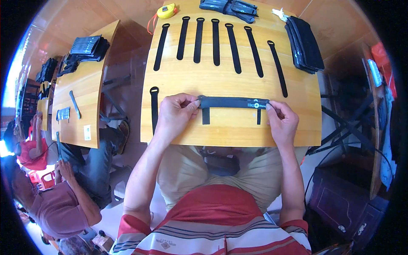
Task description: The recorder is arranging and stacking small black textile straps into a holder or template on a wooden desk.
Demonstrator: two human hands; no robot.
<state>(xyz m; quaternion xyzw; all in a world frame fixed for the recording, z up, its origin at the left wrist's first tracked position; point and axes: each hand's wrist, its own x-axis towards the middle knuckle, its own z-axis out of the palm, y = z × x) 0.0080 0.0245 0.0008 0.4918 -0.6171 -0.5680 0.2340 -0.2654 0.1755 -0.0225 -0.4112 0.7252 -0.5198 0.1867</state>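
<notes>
You have a flat black band [231, 102] stretched between your two hands at the near part of the table [293, 134]. Its long axis runs left to right, across the front of your body, with the right end just a touch nearer to you. Your left hand [175, 114] is closed on the left end, thumb and fingers pinched together; your right hand [284, 122] pinches the right end the same way. Neither hand is nearer than the other: the band lies directly between them.

Below the band's near edge, a wider dark strip [206, 116] shows toward the left and a narrower dark strip [259, 117] toward the right, both pointing toward you. You cannot tell from here whether they join the band or lie separately on the wood.

The band looks like matte woven fabric, straight-edged, with pale print near its right end. Beyond it, seven slim black straps [216, 42] fan out in a row, their long axes running roughly far to near, each with a ring-shaped far end and a rounded near end. One more strap [154, 106] lies just left of your left hand. The tabletop is smooth, pale wood. At the far right sits a thick stack of dark, textile-like pieces [304, 44]; at the far left, a glossy, rounded yellow tape measure [166, 11].
</notes>
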